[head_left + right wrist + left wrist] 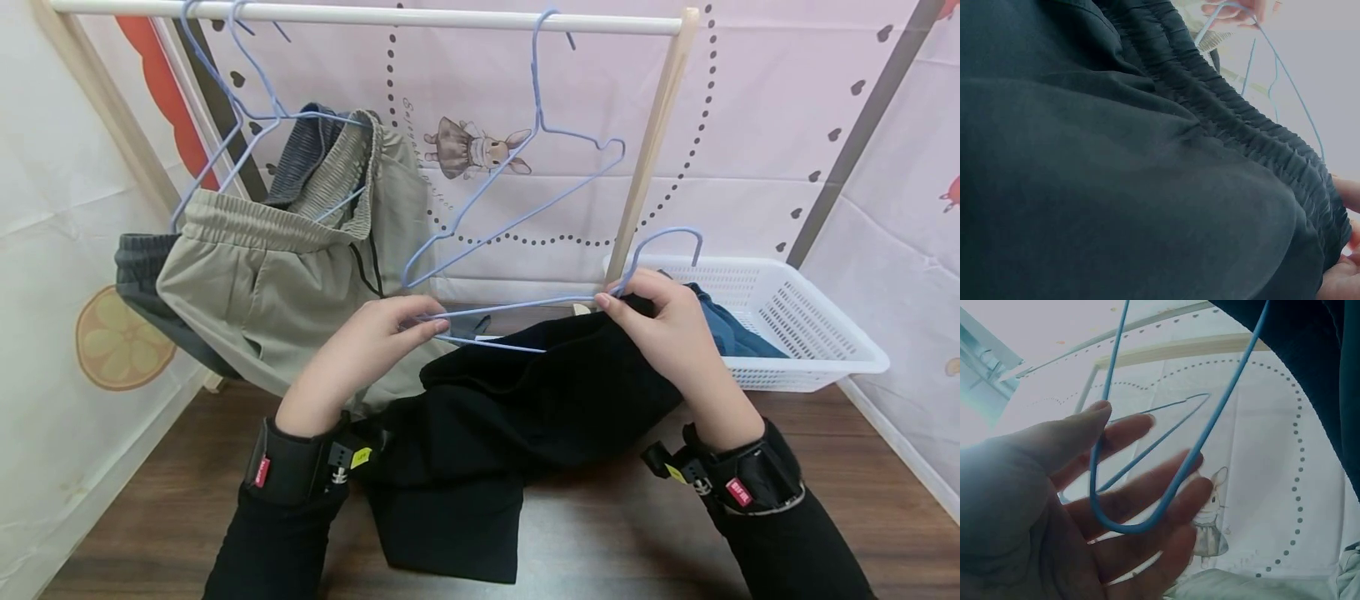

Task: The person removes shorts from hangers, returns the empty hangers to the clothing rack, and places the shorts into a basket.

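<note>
A blue wire hanger [517, 305] is stretched between the two hands, its hook rising beside the right hand. My left hand [375, 337] pinches the hanger's left end; in the left wrist view the thumb and index finger of the left hand [1104, 487] hold one side of the wire [1147, 525]. Black trousers with an elastic waistband [555, 383] hang below, one part of the waistband around the hanger's right end. My right hand [660, 321] grips the hanger and waistband there. In the right wrist view the dark waistband [1235, 100] runs to the right hand [1344, 275].
A white rail [450, 15] on wooden posts carries an unloaded blue hanger [536, 125] and, at left, beige shorts [247, 267] and dark grey shorts [142, 275] on hangers. A white basket [825, 333] at right holds blue-green cloth [735, 329].
</note>
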